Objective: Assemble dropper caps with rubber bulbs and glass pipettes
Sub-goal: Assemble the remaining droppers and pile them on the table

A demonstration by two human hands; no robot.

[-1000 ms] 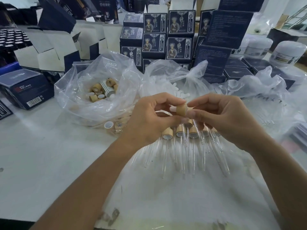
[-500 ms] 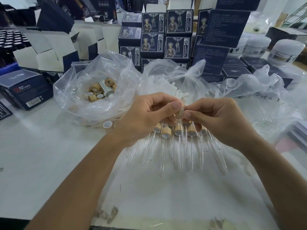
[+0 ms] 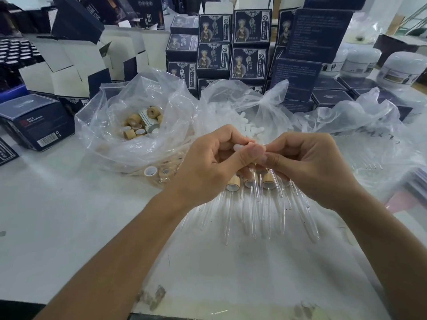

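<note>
Hands meet above finished droppers (image 3: pixel 250 197): left hand (image 3: pixel 208 167) pinches a white rubber bulb (image 3: pixel 238 147), right hand (image 3: pixel 309 165) grips, probably, its wooden cap, for pushing them together.

left hand (image 3: pixel 208 167), right hand (image 3: pixel 307 167), pinching dropper cap (image 3: pixel 242 147)

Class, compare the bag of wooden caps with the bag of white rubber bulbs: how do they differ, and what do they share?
The bag of wooden caps sits left of the hands; the bag of white bulbs sits behind them. The caps' bag gapes wide open on top; the bulbs' bag is bunched at one side. The caps are tan and ring-shaped; the bulbs are white and rounded. Both bags are clear plastic on the white table.
</note>
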